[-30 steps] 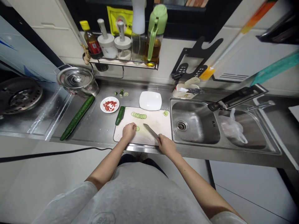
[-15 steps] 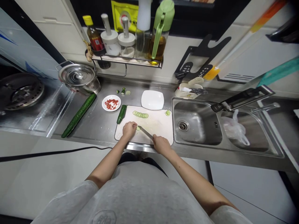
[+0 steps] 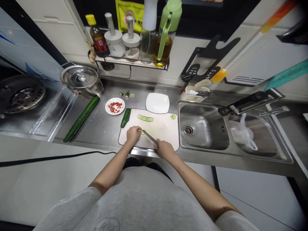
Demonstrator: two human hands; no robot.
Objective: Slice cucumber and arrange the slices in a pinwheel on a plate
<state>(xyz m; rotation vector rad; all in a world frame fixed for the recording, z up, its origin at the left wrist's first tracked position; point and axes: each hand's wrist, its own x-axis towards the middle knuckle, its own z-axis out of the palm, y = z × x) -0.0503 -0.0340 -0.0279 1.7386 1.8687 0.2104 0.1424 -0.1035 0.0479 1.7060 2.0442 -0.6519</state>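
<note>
My right hand (image 3: 165, 149) is closed round the handle of a knife (image 3: 150, 137), whose blade slants up and left over the white cutting board (image 3: 166, 131). My left hand (image 3: 133, 134) is closed in a pinch at the blade's tip; what its fingertips hold is too small to make out. A cucumber slice (image 3: 142, 132) lies on the board by the tip. Farther back runs an overlapping row of cucumber slices (image 3: 145, 118), and a few more slices (image 3: 173, 116) sit at the board's back right corner. A cut piece of cucumber (image 3: 125, 118) rests along the board's left edge.
A white plate (image 3: 157, 103) stands behind the board, a small plate (image 3: 107, 107) of chopped red pieces to its left. Cucumber ends (image 3: 127, 94) lie behind. Further left are a long cucumber (image 3: 81, 119) and a lidded pot (image 3: 81, 78). The sink (image 3: 204, 125) adjoins on the right.
The knife and my right hand have shifted very slightly to the left. My left hand stays pinched at the blade's tip, and the slices lie as before.
</note>
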